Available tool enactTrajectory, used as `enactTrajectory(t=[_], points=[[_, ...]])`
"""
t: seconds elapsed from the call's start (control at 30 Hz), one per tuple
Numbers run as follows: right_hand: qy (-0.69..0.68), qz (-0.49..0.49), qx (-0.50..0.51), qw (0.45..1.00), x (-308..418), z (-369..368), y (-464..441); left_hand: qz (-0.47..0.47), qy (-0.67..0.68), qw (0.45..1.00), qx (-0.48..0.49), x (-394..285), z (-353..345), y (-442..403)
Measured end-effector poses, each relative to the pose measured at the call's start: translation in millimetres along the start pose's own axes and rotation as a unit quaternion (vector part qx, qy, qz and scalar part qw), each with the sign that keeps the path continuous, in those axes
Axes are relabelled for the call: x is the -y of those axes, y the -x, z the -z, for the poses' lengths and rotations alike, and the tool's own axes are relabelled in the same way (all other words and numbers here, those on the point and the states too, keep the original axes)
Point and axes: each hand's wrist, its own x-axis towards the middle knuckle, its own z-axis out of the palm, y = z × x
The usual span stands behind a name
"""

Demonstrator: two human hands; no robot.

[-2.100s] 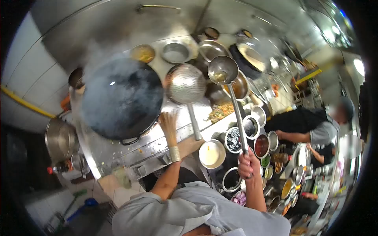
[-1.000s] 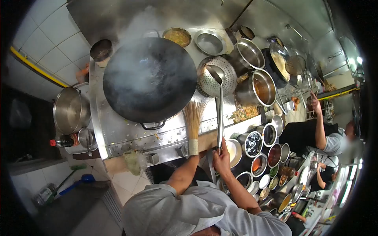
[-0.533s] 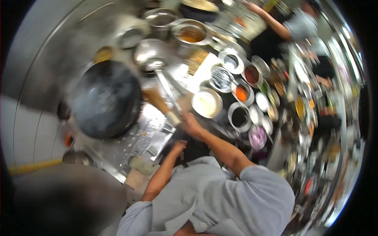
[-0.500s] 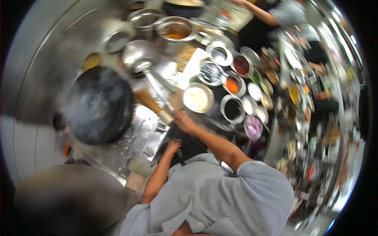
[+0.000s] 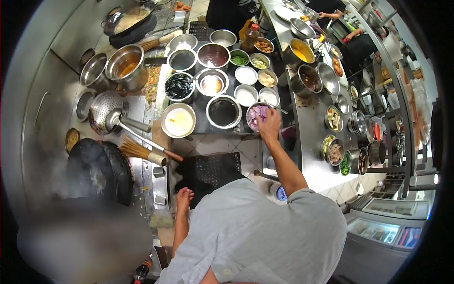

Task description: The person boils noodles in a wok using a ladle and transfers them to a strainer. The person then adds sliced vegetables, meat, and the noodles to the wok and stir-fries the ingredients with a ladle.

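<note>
My right hand [image 5: 270, 125] is over a bowl of chopped red onion [image 5: 256, 116], its curled fingertips down among the pieces. How much lies between the fingers is partly hidden. Near my waist on the left, my left hand [image 5: 184, 198] is held with its fingers curled in, and nothing shows in it. A ladle [image 5: 142, 134] with a wooden grip rests over a perforated strainer [image 5: 100, 112], apart from both hands. Beside it lies a bamboo brush [image 5: 137, 150]. A smoking black wok [image 5: 92, 170] sits on the range at the left.
Metal pots of dark sauce [image 5: 223, 111], white seasonings [image 5: 246, 75] and a yellowish liquid [image 5: 178, 120] stand in front. A steel counter [image 5: 309, 142] with several ingredient bowls runs along the right. Another wok [image 5: 130, 21] stands at the back left. Other people work at the far right.
My right hand has left the ladle handle and moved right to the onion bowl. The ladle now lies unheld. My view has turned toward the right, and my left hand stays near my body.
</note>
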Motion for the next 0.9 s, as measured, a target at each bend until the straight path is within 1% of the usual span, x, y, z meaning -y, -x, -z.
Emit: enactTrajectory(t=[0.03,0.07,0.1,0.13,0.2,0.23,0.3,0.33,0.4,0.47,0.53,0.67,0.7,0.73,0.8,0.9], points=[[-0.023,0.019,0.001,1.0,1.3,-2.4,-5.4,-0.001,0.007,1.0,-0.011,-4.7,-6.6,-3.4],[-0.088,0.065,0.037,0.993,-3.1,-0.7,-16.6,-0.002,-0.003,1.0,-0.004,-10.8,-15.7,-8.1],[-0.083,0.073,0.069,0.992,-7.0,-11.1,-19.7,-0.005,0.0,1.0,-0.02,-12.7,-22.9,-14.5],[-0.041,0.078,0.069,0.994,-10.5,-19.6,-16.2,-0.006,0.001,0.999,-0.032,-14.4,-31.0,-20.4],[-0.009,0.077,0.047,0.996,-18.0,-28.0,-13.2,-0.007,-0.029,0.998,-0.049,-21.7,-50.5,-27.2],[-0.034,0.094,0.026,0.995,-21.3,-27.8,-12.4,-0.007,-0.028,0.999,-0.042,-22.0,-59.1,-30.5],[0.001,0.071,0.055,0.996,-20.6,-21.7,-13.4,-0.004,-0.026,0.999,-0.019,-20.1,-71.8,-38.9],[0.003,0.062,0.053,0.997,-25.3,-28.1,-13.6,-0.003,-0.033,0.999,-0.014,-23.3,-83.2,-39.8],[-0.076,0.087,0.028,0.993,-31.0,-38.5,-16.5,0.015,-0.068,0.997,-0.014,-28.3,-99.0,-39.2],[-0.093,0.094,0.024,0.991,-35.6,-40.6,-19.1,0.007,-0.069,0.998,-0.002,-31.0,-111.8,-40.0],[-0.139,0.11,0.073,0.981,-37.8,-38.4,-23.2,-0.003,-0.068,0.998,0.008,-32.2,-119.7,-40.0],[-0.145,0.145,0.035,0.978,-45.2,-43.7,-31.6,-0.011,-0.078,0.997,-0.008,-31.7,-125.9,-41.6],[-0.141,0.124,0.046,0.981,-44.3,-45.1,-32.7,-0.011,-0.071,0.997,-0.01,-34.1,-128.5,-40.5],[-0.144,0.129,0.044,0.98,-44.5,-46.1,-33.9,-0.015,-0.067,0.998,-0.013,-35.9,-129.5,-37.7],[-0.171,0.128,0.006,0.977,-45.8,-44.6,-37.7,-0.02,-0.091,0.995,-0.034,-37.4,-127.0,-31.7],[-0.173,0.136,-0.004,0.975,-42.7,-37.5,-47.3,-0.036,-0.08,0.995,-0.049,-36.9,-119.4,-24.1]])
